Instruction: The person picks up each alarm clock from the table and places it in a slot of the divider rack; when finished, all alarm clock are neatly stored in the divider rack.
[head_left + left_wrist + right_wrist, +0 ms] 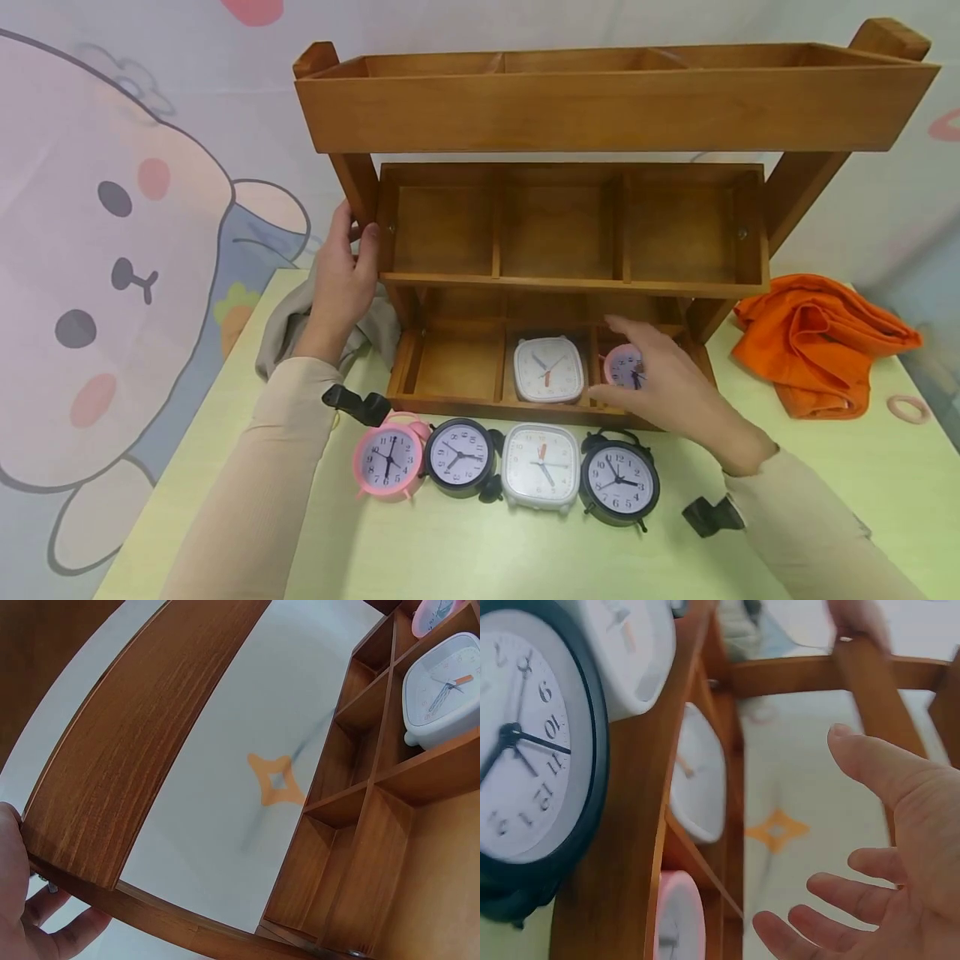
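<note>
A three-tier wooden rack (600, 117) with divided compartments stands on the table. My left hand (341, 279) grips the left side of its middle tier, thumb in front and fingers behind. My right hand (675, 387), fingers spread and holding nothing, hovers before the bottom right compartment. There a pink alarm clock (619, 367) sits, partly hidden by that hand. A white square alarm clock (548, 371) lies in the bottom middle compartment. In front of the rack stand another pink clock (388, 461), a black clock (459, 457), a white square clock (541, 467) and a second black clock (619, 480).
An orange cloth (817, 342) lies crumpled to the rack's right, with a pink ring (908, 408) beyond it. Grey cloth (378, 329) is bunched behind my left forearm. A wall covering with a cartoon animal (112, 292) hangs close behind the table.
</note>
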Demonstrator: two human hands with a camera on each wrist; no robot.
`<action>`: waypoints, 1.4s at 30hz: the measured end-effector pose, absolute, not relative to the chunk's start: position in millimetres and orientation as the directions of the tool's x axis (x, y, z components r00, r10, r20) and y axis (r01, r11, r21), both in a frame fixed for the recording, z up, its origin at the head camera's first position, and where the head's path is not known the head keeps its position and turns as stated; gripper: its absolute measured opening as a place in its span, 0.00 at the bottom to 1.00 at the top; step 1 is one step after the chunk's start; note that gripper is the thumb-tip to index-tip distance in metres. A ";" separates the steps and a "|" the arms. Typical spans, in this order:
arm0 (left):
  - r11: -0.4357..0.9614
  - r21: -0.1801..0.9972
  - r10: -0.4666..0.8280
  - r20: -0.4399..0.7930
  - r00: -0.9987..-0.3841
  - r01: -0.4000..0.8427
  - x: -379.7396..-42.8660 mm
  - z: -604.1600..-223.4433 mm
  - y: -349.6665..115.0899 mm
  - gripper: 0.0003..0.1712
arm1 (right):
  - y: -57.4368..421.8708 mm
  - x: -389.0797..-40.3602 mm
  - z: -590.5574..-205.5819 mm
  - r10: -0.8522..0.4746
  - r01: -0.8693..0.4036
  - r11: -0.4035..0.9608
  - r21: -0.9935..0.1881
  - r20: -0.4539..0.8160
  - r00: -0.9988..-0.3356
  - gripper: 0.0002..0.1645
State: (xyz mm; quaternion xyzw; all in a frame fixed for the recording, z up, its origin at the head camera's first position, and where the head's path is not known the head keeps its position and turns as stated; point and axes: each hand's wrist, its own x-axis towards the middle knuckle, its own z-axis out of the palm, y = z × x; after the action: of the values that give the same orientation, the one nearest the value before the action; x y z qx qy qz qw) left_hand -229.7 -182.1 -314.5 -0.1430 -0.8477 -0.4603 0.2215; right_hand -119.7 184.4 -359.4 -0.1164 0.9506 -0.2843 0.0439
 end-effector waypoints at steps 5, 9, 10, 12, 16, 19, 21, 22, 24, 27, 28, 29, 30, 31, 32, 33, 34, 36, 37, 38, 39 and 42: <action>0.531 0.720 0.035 0.509 -0.860 0.447 -228.6 -314.8 -181.6 0.27 | 208.2 -90.4 -355.6 -0.209 -0.176 0.784 -0.595 0.014 -0.978 0.57; 0.523 0.716 0.040 0.522 -0.852 0.463 -229.1 -315.7 -182.3 0.27 | 227.5 -68.9 -356.5 -0.179 -0.168 0.783 -0.599 0.041 -0.983 0.57; 0.519 0.718 0.040 0.522 -0.852 0.464 -225.6 -311.8 -180.3 0.27 | 231.5 -63.6 -357.2 -0.172 -0.166 0.781 -0.602 0.047 -0.984 0.56; 0.512 0.719 0.039 0.526 -0.849 0.470 -226.2 -311.5 -180.8 0.27 | 237.9 -52.3 -359.7 -0.156 -0.152 0.775 -0.614 0.047 -0.987 0.56; 0.491 0.736 0.035 0.519 -0.854 0.467 -226.8 -309.7 -181.1 0.27 | 242.3 -32.6 -375.2 -0.160 -0.160 0.738 -0.656 0.061 -0.985 0.53; 0.488 0.738 0.035 0.517 -0.855 0.467 -230.7 -313.3 -183.6 0.27 | 239.5 -22.6 -391.9 -0.188 -0.180 0.723 -0.667 0.061 -0.980 0.53; 0.494 0.735 0.034 0.517 -0.855 0.464 -230.2 -313.2 -183.8 0.27 | 235.0 -18.1 -403.2 -0.211 -0.187 0.735 -0.652 0.042 -0.977 0.54; 0.497 0.734 0.033 0.517 -0.855 0.463 -230.1 -313.4 -183.7 0.27 | 232.7 -16.3 -409.3 -0.225 -0.200 0.738 -0.644 0.045 -0.973 0.55; 0.504 0.731 0.033 0.516 -0.856 0.460 -230.0 -313.7 -183.3 0.27 | 228.1 -13.5 -421.1 -0.253 -0.235 0.742 -0.628 0.063 -0.966 0.56; 0.508 0.729 0.032 0.515 -0.856 0.458 -229.4 -313.6 -182.3 0.26 | 222.5 -11.6 -436.6 -0.277 -0.282 0.745 -0.605 0.104 -0.955 0.59; 0.510 0.729 0.032 0.515 -0.856 0.458 -229.2 -313.5 -182.0 0.26 | 221.2 -12.0 -440.8 -0.288 -0.299 0.739 -0.603 0.119 -0.950 0.60; 0.508 0.729 0.032 0.516 -0.856 0.459 -229.1 -313.3 -181.9 0.26 | 220.0 -12.5 -444.4 -0.294 -0.311 0.735 -0.603 0.129 -0.947 0.62; 0.505 0.730 0.032 0.517 -0.855 0.460 -229.0 -313.3 -181.8 0.27 | 219.0 -13.4 -447.8 -0.301 -0.324 0.730 -0.602 0.142 -0.943 0.62; 0.502 0.732 0.032 0.517 -0.855 0.462 -228.7 -313.2 -181.6 0.27 | 218.2 -14.3 -450.6 -0.305 -0.331 0.726 -0.603 0.148 -0.941 0.63; 0.499 0.733 0.032 0.518 -0.855 0.462 -228.8 -313.3 -181.6 0.27 | 217.6 -15.1 -453.1 -0.309 -0.334 0.722 -0.606 0.148 -0.939 0.64; 0.497 0.733 0.032 0.518 -0.855 0.464 -228.9 -313.4 -181.6 0.27 | 217.1 -16.0 -455.1 -0.313 -0.334 0.719 -0.610 0.146 -0.939 0.64; 0.497 0.733 0.033 0.519 -0.854 0.465 -229.1 -313.7 -181.8 0.26 | 216.8 -17.0 -456.8 -0.316 -0.335 0.716 -0.613 0.143 -0.938 0.64; 0.501 0.731 0.033 0.519 -0.854 0.463 -229.4 -313.9 -181.9 0.26 | 216.7 -18.3 -459.2 -0.317 -0.331 0.717 -0.614 0.136 -0.939 0.63; 0.504 0.730 0.032 0.518 -0.855 0.461 -229.6 -313.9 -182.0 0.26 | 216.7 -18.8 -459.9 -0.318 -0.326 0.717 -0.616 0.128 -0.940 0.63; 0.508 0.728 0.032 0.518 -0.855 0.460 -229.7 -314.0 -182.2 0.26 | 216.7 -19.1 -460.3 -0.317 -0.324 0.720 -0.614 0.124 -0.940 0.63; 0.513 0.725 0.032 0.518 -0.855 0.459 -229.8 -314.0 -182.4 0.26 | 216.8 -19.3 -460.5 -0.317 -0.323 0.722 -0.612 0.122 -0.940 0.62; 0.513 0.726 0.034 0.516 -0.856 0.458 -229.8 -314.2 -182.2 0.26 | 217.5 -19.4 -461.2 -0.315 -0.328 0.736 -0.592 0.129 -0.940 0.61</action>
State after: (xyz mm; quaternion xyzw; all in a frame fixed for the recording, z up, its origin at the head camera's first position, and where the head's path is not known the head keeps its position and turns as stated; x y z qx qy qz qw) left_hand -229.8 -182.2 -314.2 -0.1464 -0.8401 -0.4714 0.2250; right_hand -19.4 217.5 -461.2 -0.1727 0.9317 -0.3194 -0.0101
